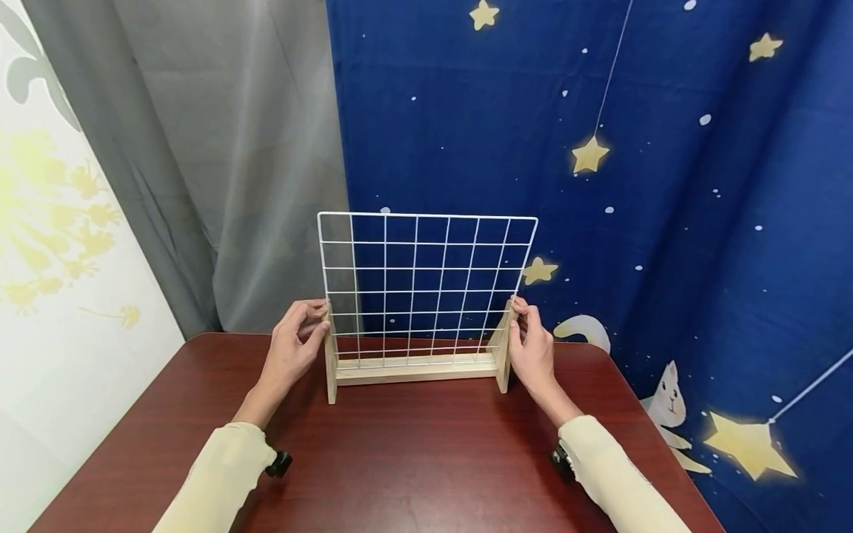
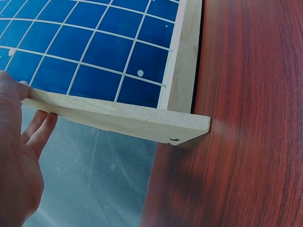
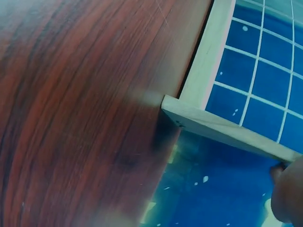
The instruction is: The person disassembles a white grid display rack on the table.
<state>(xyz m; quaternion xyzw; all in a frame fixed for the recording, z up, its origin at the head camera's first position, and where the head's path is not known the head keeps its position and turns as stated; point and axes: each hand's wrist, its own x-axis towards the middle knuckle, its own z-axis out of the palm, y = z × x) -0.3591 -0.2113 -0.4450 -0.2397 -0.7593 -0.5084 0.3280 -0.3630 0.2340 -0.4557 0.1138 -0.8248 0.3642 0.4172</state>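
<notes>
1. Two hands: the left hand (image 1: 293, 344) pinches the upper end of the left wooden panel (image 1: 331, 363) between thumb and fingers, and the right hand (image 1: 535, 348) pinches the right wooden panel (image 1: 503, 370) likewise
2. One white wire grid (image 1: 413, 291), seven cells across its top row, rises between the two panels, its lower edge at one pale wooden crossbar (image 1: 416, 374); the stand is upright at the far part of the red-brown table (image 1: 426, 459)
3. Two cream sleeves (image 1: 223, 466), one on each arm, each with one dark wrist device (image 1: 279, 464) beside it
4. Behind, a grey curtain (image 1: 266, 148) hangs left of a blue curtain (image 1: 453, 89) printed with five yellow stars (image 1: 590, 155) and, at right, one cat (image 1: 669, 400)
5. Only the left wrist view shows clearly two metal fastenings (image 2: 174, 139) low on the left panel's outer face; the right wrist view catches just part of the right hand, its fingertips hidden
</notes>
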